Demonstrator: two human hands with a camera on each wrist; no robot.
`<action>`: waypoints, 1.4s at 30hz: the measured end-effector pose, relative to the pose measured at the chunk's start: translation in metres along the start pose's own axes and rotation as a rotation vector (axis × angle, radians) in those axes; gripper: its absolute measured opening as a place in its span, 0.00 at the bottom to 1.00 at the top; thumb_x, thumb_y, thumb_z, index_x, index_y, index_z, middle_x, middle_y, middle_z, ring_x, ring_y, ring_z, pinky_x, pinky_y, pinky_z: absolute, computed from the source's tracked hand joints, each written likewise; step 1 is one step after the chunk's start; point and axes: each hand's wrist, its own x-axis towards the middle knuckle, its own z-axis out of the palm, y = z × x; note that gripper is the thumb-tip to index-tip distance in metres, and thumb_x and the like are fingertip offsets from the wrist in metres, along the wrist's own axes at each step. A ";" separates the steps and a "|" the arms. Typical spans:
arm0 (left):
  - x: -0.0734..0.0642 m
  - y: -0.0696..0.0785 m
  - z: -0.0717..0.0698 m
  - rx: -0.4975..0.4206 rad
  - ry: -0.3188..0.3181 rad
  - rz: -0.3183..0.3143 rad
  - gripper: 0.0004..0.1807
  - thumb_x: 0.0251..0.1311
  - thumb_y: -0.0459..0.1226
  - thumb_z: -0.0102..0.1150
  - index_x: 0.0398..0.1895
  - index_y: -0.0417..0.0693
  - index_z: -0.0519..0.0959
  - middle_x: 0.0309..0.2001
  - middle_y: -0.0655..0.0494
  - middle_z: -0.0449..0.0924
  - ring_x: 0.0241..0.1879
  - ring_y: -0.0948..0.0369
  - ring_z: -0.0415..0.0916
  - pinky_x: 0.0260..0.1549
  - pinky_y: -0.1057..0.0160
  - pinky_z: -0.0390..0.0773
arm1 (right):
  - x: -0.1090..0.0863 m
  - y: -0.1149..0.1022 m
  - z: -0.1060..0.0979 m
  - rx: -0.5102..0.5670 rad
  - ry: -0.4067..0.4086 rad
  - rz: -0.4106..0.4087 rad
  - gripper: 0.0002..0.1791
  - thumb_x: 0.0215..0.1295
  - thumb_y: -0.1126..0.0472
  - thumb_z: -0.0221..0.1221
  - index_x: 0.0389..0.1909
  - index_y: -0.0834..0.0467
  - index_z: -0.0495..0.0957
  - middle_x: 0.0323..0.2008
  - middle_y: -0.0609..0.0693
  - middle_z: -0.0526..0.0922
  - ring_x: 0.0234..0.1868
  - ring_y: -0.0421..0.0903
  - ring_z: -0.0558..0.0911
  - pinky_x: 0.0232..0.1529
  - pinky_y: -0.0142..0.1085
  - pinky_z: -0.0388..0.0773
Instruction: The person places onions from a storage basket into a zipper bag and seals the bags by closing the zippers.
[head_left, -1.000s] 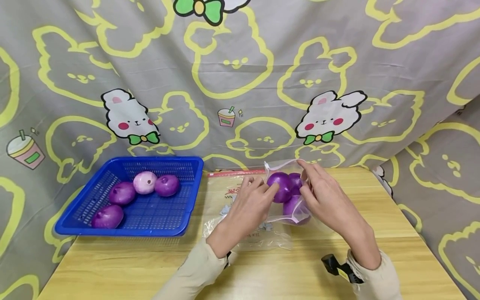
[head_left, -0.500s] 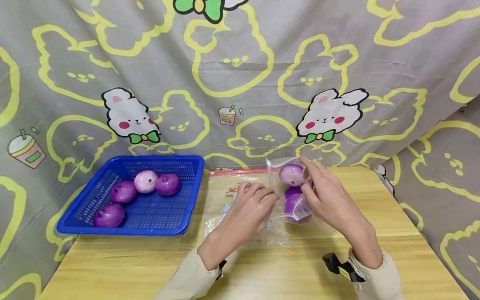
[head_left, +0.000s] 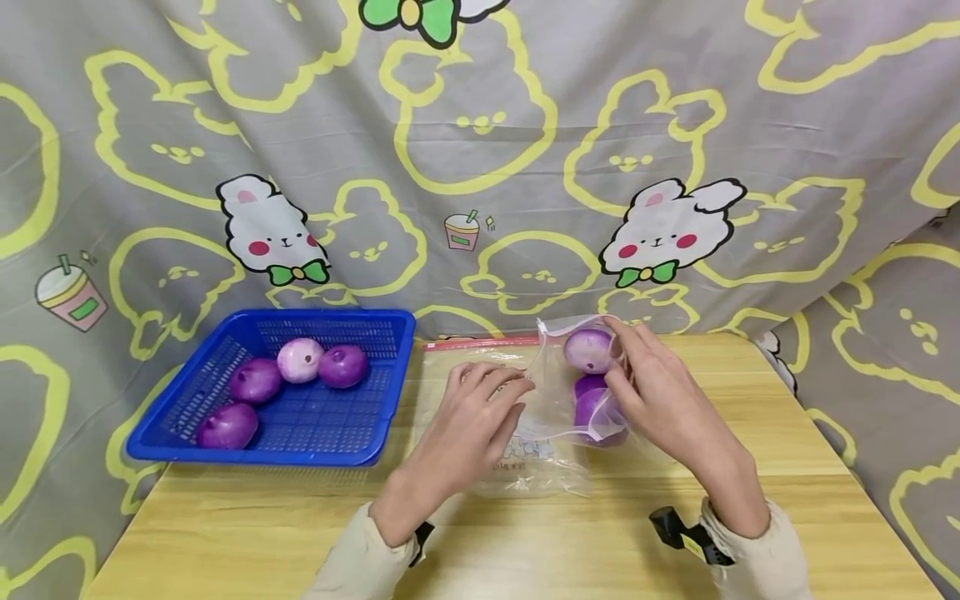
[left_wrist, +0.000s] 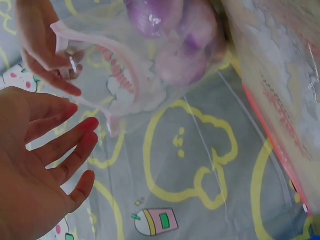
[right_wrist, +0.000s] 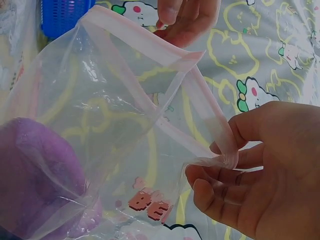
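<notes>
My right hand (head_left: pixel 663 396) pinches the rim of a clear zip bag (right_wrist: pixel 115 107) between thumb and fingers, and the bag's mouth gapes. Inside the bag lie purple onions: a paler onion (head_left: pixel 588 350) at the back and a darker onion (head_left: pixel 591 393) in front. In the left wrist view, three onions (left_wrist: pixel 181 64) show through the film. My left hand (head_left: pixel 476 417) holds nothing; its fingers are loosely bent, a little left of the bag's mouth. Beneath that hand a second, flat plastic bag (head_left: pixel 438 375) with a red zip strip lies on the table.
At the left stands a blue plastic basket (head_left: pixel 255 457) with several purple onions (head_left: pixel 343 367) in it. A wooden table (head_left: pixel 540 542) carries everything. Behind it hangs a grey cloth (head_left: pixel 510 200) with cartoon prints.
My left hand has let go of an onion at the bag's mouth and drawn back to the left. That onion has dropped into the bag. My right hand keeps its grip on the rim.
</notes>
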 end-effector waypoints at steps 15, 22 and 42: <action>-0.017 -0.028 -0.014 -0.010 0.016 -0.080 0.15 0.65 0.33 0.60 0.54 0.48 0.80 0.52 0.55 0.81 0.54 0.55 0.73 0.55 0.49 0.67 | 0.000 -0.001 0.001 -0.005 -0.006 0.001 0.29 0.67 0.68 0.53 0.70 0.67 0.64 0.38 0.50 0.73 0.35 0.43 0.73 0.34 0.41 0.76; -0.027 -0.049 -0.020 -0.010 0.052 -0.133 0.14 0.63 0.31 0.60 0.52 0.46 0.80 0.50 0.54 0.82 0.54 0.52 0.74 0.54 0.47 0.67 | 0.001 -0.002 0.003 -0.004 -0.006 -0.007 0.29 0.66 0.68 0.53 0.69 0.68 0.65 0.38 0.49 0.73 0.34 0.42 0.72 0.33 0.38 0.75; -0.061 -0.115 -0.021 0.037 0.066 -0.309 0.16 0.59 0.29 0.62 0.52 0.40 0.80 0.51 0.45 0.81 0.50 0.46 0.75 0.46 0.44 0.70 | 0.002 -0.001 0.008 -0.008 -0.006 -0.027 0.28 0.66 0.69 0.54 0.67 0.69 0.66 0.38 0.49 0.74 0.33 0.42 0.72 0.32 0.37 0.74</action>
